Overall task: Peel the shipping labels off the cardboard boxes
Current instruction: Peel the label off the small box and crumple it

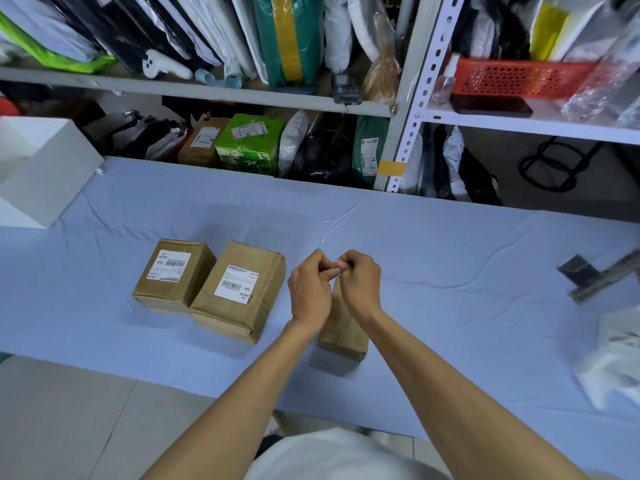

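Cardboard in three lumps on the blue-clothed worktop (450,244), toward its near edge. Left hand (310,294) and right hand (360,285) held together, fingers curled, pinching a pale scrap (338,272) between them; too small to name. Directly beneath them, small box (343,330), long axis running away from the near edge, top hidden. Still labelled and left of both hands: middle box (228,317), then far-left box (162,296), touching; nearer the left hand. Behind the far edge, crowded shelves (207,90); white box (41,174) at the far left corner.
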